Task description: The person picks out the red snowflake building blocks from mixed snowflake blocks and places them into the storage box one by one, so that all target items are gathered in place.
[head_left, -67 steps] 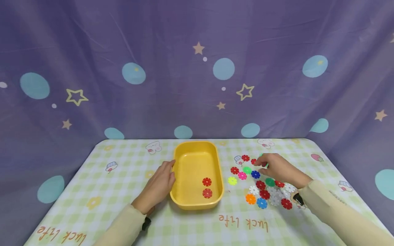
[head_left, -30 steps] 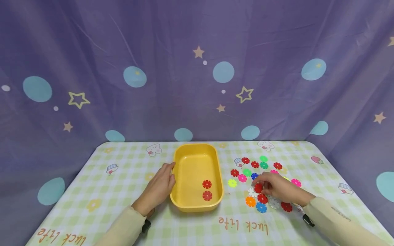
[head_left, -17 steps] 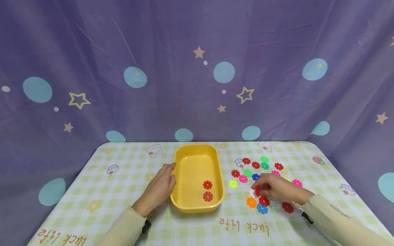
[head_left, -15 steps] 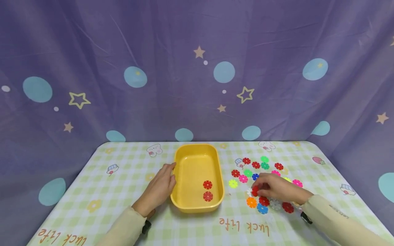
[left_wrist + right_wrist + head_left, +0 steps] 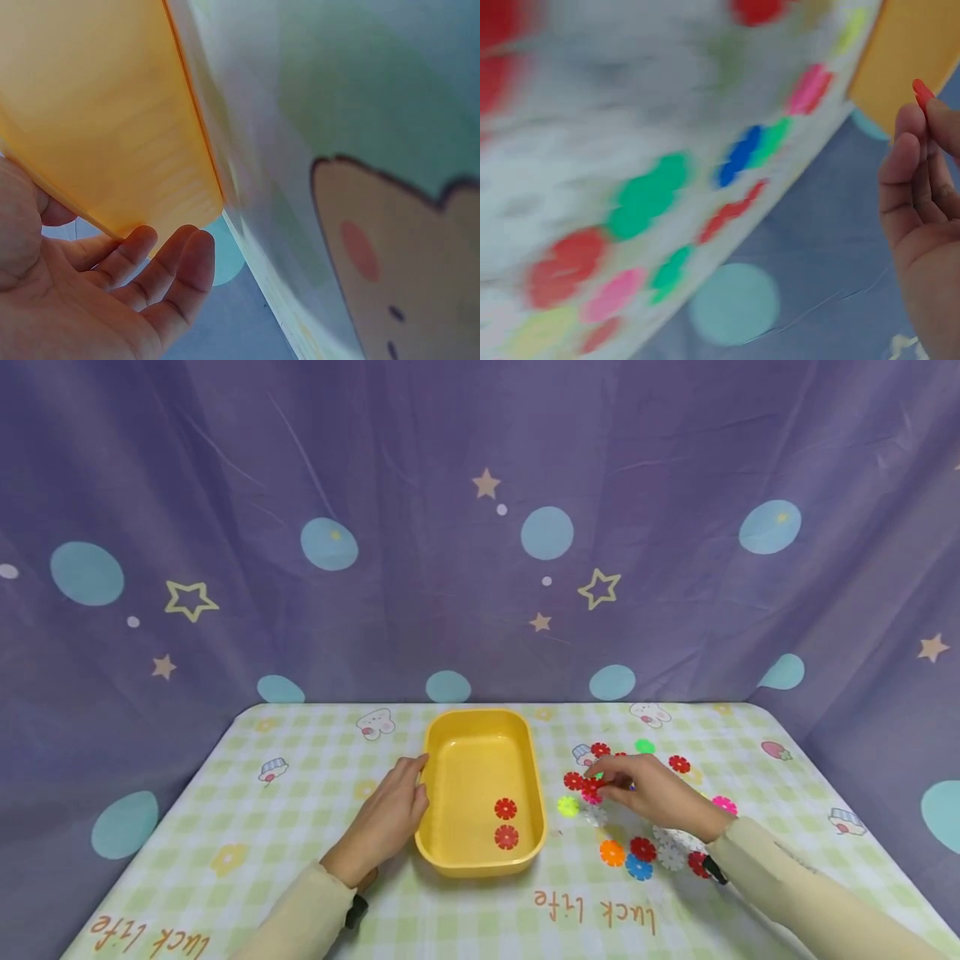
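Observation:
My right hand (image 5: 652,789) pinches a red snowflake disc (image 5: 922,94) between thumb and fingertips, above the scattered discs. A yellow tray (image 5: 472,714) stands mid-table with a red disc (image 5: 506,808) and a paler red one (image 5: 506,837) inside, toward its near right side. My left hand (image 5: 386,814) rests against the tray's left side, fingertips at the rim. In the left wrist view its fingers (image 5: 191,262) lie loosely bent along the tray's outer wall, gripping nothing. Part of the disc group is hidden under my right hand.
Several snowflake discs lie right of the tray, among them an orange disc (image 5: 612,853), a blue disc (image 5: 639,867), a yellow-green disc (image 5: 567,807) and a clump of white discs (image 5: 670,852). A checked cloth (image 5: 300,827) covers the table; a purple curtain (image 5: 405,610) hangs behind.
My right hand reached down from the back of the group, took a red disc and carried it leftward and away from me. A white disc now lies farther left. The left hand stayed put.

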A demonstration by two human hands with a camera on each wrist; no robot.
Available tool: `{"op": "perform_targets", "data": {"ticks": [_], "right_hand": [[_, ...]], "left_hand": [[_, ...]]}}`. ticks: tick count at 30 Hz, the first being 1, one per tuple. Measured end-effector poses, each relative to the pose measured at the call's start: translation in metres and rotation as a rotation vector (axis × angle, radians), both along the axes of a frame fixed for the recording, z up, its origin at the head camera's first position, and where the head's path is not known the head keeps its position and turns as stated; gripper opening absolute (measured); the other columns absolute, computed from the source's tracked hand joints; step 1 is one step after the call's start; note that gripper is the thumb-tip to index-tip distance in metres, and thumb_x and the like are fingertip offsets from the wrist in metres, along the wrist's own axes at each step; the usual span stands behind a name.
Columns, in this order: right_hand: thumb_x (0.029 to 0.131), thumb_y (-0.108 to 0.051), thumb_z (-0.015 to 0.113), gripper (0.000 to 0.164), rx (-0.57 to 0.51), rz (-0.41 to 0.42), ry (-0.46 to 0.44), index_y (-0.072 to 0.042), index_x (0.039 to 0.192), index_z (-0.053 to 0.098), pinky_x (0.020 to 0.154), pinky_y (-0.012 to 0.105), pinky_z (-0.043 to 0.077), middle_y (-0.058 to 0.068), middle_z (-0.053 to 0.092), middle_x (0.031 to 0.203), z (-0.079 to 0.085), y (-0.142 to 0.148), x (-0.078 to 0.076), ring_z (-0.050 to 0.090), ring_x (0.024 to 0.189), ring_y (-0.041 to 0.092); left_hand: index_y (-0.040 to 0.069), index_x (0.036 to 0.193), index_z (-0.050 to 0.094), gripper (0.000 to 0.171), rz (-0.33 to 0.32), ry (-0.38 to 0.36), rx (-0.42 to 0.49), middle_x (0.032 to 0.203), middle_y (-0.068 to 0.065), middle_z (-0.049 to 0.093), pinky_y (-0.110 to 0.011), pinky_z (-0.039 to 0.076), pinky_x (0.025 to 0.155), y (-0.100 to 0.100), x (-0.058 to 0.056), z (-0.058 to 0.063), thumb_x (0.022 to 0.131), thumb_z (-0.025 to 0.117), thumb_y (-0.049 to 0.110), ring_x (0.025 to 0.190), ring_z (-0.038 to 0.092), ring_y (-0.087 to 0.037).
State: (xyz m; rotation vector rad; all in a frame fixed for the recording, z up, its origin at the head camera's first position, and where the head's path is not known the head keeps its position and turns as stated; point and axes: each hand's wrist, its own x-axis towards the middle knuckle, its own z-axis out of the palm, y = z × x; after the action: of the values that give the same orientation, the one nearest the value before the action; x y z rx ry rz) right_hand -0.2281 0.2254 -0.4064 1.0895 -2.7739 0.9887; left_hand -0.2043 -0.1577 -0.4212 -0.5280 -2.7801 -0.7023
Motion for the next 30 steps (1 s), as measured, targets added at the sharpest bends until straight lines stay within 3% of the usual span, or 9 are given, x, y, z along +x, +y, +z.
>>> {"op": "perform_targets", "data": {"ticks": [7,12,17,24,30], "right_hand": [[0.084,-0.007,0.071,0.029,-0.049,0.153,0.06,-0.016,0.111,0.071,0.07,0.023,0.051,-0.011,0.066,0.097,0.023,-0.052,-0.015,0.058,0.079,0.005],[0.082,-0.007,0.073,0.021,0.064,0.227,0.123,-0.014,0.101,0.075,0.073,0.022,0.049,-0.012,0.068,0.092,0.031,-0.095,-0.03,0.057,0.081,0.006],[0.081,-0.004,0.073,0.013,0.225,0.248,0.098,-0.014,0.089,0.076,0.068,0.021,0.045,-0.01,0.066,0.081,0.025,-0.125,-0.047,0.05,0.073,0.01],[0.076,0.007,0.072,0.018,0.314,0.18,0.018,-0.011,0.078,0.074,0.066,0.022,0.049,-0.004,0.066,0.072,0.016,-0.144,-0.067,0.054,0.066,0.011],[0.075,0.001,0.076,0.016,0.405,0.087,0.047,-0.015,0.077,0.074,0.068,0.027,0.047,-0.006,0.062,0.072,0.011,-0.155,-0.069,0.05,0.071,0.015]], "left_hand": [[-0.003,0.138,0.043,0.045,-0.003,-0.011,-0.001,0.12,-0.009,0.051,-0.038,0.044,0.091,-0.004,-0.001,-0.002,0.096,0.05,0.012,0.107,0.05,-0.019],[-0.003,0.138,0.043,0.045,-0.008,-0.003,0.007,0.12,-0.008,0.051,-0.037,0.044,0.091,-0.004,-0.001,-0.001,0.096,0.05,0.011,0.107,0.05,-0.019],[-0.003,0.137,0.043,0.045,-0.015,-0.007,0.018,0.12,-0.009,0.051,-0.038,0.044,0.09,-0.001,-0.001,0.0,0.095,0.05,0.01,0.107,0.05,-0.02],[-0.003,0.136,0.044,0.044,-0.026,0.003,0.022,0.119,-0.009,0.051,-0.038,0.044,0.09,0.0,0.0,0.002,0.095,0.05,0.01,0.106,0.05,-0.021],[-0.004,0.135,0.045,0.044,-0.025,0.034,0.015,0.117,-0.009,0.051,-0.038,0.045,0.088,-0.003,-0.001,0.001,0.094,0.052,0.009,0.103,0.051,-0.021]]}}
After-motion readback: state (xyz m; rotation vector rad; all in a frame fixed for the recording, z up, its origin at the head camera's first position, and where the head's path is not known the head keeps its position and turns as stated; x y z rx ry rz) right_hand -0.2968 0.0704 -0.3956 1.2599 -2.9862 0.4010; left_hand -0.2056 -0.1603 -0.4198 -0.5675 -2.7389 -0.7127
